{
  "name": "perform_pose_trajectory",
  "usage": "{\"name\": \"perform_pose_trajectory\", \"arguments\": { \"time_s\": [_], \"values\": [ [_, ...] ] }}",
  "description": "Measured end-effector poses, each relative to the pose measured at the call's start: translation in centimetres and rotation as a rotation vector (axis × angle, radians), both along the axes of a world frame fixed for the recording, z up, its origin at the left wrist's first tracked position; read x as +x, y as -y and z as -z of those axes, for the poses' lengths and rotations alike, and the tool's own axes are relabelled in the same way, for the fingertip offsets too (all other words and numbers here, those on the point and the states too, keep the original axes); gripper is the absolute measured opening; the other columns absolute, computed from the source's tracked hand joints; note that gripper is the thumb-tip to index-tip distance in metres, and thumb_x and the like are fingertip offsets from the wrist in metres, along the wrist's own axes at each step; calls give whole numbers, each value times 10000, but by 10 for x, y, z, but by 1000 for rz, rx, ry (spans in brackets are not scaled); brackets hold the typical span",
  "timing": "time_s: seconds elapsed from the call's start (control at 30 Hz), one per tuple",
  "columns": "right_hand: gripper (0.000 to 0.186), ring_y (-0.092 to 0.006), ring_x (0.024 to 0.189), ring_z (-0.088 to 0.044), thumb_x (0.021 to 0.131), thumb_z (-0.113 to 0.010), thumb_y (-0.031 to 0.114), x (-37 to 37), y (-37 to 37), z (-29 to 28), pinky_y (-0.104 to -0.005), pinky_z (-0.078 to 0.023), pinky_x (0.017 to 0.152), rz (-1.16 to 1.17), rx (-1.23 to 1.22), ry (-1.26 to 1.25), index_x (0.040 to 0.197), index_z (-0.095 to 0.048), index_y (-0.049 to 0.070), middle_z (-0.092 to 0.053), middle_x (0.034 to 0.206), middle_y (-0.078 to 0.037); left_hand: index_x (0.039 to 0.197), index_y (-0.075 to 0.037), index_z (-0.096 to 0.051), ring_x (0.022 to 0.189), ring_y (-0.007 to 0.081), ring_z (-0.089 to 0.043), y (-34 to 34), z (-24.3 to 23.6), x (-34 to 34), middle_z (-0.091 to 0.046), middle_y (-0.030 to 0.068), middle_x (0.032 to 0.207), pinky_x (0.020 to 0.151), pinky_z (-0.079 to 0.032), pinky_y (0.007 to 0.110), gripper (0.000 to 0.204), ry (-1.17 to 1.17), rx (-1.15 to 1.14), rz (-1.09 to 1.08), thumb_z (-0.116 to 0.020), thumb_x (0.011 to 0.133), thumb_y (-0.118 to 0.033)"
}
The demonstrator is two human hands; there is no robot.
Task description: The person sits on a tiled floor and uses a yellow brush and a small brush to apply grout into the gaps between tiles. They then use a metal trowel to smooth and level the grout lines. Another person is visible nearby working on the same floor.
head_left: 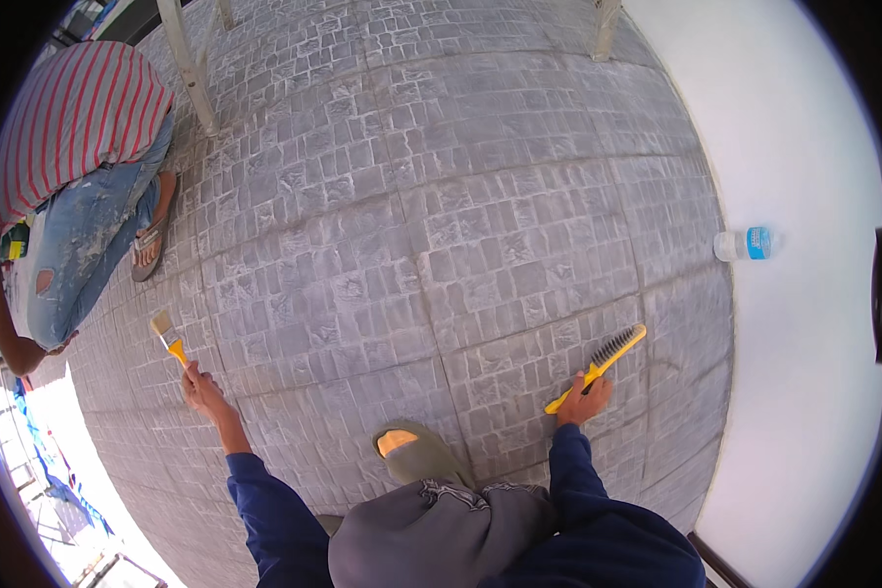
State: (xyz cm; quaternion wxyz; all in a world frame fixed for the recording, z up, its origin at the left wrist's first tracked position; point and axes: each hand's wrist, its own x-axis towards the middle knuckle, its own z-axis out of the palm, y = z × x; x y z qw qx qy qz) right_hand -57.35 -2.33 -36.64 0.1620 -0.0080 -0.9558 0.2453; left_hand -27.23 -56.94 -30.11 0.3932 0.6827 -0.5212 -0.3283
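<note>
Gripping a yellow-handled wire brush [598,366], the right hand [585,400] holds its dark bristles against the grey stone-pattern floor [411,225]. The left hand [201,390] is closed on one small paintbrush [169,339] with a yellow handle and pale bristles, tip raised. Farther off: one plastic bottle [743,244] on the white surface [813,323] and one crouching person [68,196] in a striped shirt.

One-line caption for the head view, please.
Left hand holds a yellow-handled paintbrush, right hand a yellow-handled wire brush, over grey stone-patterned paving.
</note>
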Motion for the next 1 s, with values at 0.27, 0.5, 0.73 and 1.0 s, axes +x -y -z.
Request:
{"name": "perform_pose_trajectory", "arguments": {
  "time_s": [0.27,0.5,0.73,1.0],
  "values": [
    [327,-383,822,-496,875,-643,241,2,-3,6,-479,-373,691,-22,3,-36,954,-594,-72,-489,864,-191,956,-34,-690,589,292,-599,-117,3,-274,-607,165,672,567,-454,381,296,167,-56,832,-640,899,-320],
    [387,-394,920,-517,896,-631,288,2,-8,10,-473,-405,770,-13,37,-26,1022,-602,-76,-530,961,-218,897,-75,-681,734,399,-648,-63,22,-239,-665,174,756,624,-493,483,305,411,-97,745,-640,872,-376],
    [401,-406,902,-498,907,-617,291,4,-12,13,-482,-391,772,-15,31,15,1011,-593,-96,-523,929,-229,929,-2,-686,651,367,-609,16,13,22,-647,179,735,618,-446,468,457,733,-92,-66,-545,933,-437],
    [412,-411,926,-488,913,-613,308,0,-15,18,-491,-379,816,0,129,20,991,-574,-94,-516,946,-233,1039,-21,-667,538,218,-529,-127,-22,-96,-560,128,630,537,-413,356,292,230,37,640,-606,935,-287]
  ]
}}
